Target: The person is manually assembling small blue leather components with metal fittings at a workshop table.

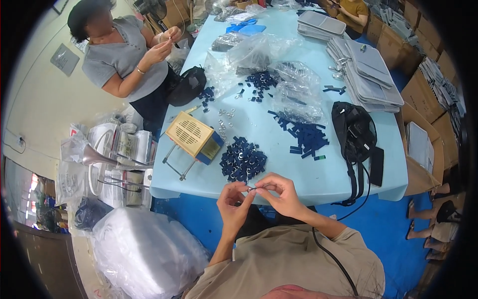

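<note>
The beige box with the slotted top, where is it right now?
In the head view, the beige box sits on the left side of the light blue table, left of the nearest heap of dark blue tabs.

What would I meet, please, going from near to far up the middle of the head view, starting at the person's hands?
Left hand and right hand with a small item at their fingertips → dark blue pile with metal rings → loose metal rings → farther dark blue pieces → bright blue flat items.
</note>
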`<state>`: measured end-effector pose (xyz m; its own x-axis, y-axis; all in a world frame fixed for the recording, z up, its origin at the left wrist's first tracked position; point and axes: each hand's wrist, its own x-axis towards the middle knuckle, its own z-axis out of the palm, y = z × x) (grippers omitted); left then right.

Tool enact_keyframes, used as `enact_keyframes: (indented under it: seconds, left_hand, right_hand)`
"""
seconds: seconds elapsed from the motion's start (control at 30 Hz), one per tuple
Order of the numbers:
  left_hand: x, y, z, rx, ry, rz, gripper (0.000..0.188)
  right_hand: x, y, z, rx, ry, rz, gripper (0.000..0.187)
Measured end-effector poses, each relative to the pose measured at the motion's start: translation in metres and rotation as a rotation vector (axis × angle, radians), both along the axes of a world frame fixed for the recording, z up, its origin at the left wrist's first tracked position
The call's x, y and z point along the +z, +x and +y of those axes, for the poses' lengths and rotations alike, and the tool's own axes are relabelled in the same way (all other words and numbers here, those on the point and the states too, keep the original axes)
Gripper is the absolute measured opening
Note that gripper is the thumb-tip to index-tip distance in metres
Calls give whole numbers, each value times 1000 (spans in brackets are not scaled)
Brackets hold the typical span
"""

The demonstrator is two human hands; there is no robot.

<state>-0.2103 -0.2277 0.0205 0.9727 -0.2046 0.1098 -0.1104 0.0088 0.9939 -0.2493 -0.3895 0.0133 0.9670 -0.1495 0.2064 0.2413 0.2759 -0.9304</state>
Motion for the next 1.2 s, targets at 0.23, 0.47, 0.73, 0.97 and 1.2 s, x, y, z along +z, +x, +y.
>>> enact_keyframes:
  seconds: [0.23, 0.47, 0.73, 0.97, 1.2]
  left_hand:
    - [-17, 7, -8, -90, -23, 107, 24]
    - [-2, 53, -12, -157, 362, -242, 20]
    - [-16, 156, -60, -61, 815, -696, 15]
    - [-69, 261, -90, -58, 1340, -704, 12]
    - [-71, 275, -88, -84, 1195, -709, 12]
  right_hand:
    - [-25, 6, -13, 12, -89, 110, 16]
    - [-12, 28, -51, -252, -464, 131, 30]
    - [-63, 37, -113, -554, -1209, 76, 20]
    - [-67, 35, -117, -535, -1112, -6, 10]
    - [-66, 31, -133, -564, -948, 56, 8]
